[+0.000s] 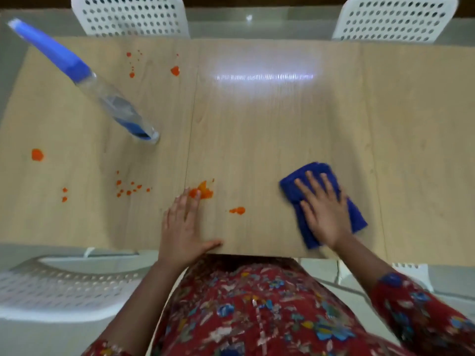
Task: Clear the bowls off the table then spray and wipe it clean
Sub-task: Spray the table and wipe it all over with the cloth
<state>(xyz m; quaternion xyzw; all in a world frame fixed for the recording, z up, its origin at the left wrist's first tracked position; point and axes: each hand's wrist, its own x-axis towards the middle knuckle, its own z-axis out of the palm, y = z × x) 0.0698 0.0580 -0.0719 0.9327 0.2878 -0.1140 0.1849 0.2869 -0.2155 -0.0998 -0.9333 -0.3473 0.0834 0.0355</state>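
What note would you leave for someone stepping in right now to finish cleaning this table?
Hands: the right hand is open, pressing flat on the blue cloth near the front edge of the table.
The left hand is open and flat, fingertips at an orange splatter.
The spray bottle stands far left.
Done: no bowls in view.
Left: orange spots across the left half need wiping.

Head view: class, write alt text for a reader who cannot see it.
A person's right hand presses a blue cloth on a wooden table, while the left hand rests beside orange spills. A spray bottle stands at far left.
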